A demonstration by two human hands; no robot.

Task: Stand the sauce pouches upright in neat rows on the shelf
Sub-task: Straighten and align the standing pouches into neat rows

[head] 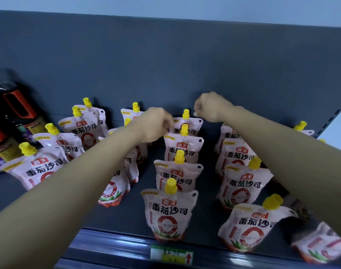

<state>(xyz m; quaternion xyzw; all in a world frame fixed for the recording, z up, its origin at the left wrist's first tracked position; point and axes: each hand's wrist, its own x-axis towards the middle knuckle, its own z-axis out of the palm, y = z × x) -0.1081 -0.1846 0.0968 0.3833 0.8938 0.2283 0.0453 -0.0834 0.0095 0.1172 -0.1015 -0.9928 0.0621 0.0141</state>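
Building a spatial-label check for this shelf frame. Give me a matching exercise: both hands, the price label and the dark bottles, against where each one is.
Things:
1. left hand
2. right hand
3. price label
4. dark bottles

Places:
A. on the front edge of the shelf
B. at the far left end of the shelf
C. by the top right corner of the back pouch in the middle row
D. at that pouch's top left corner

Pairs: 1-D, 2-C, 3-A, 4-B
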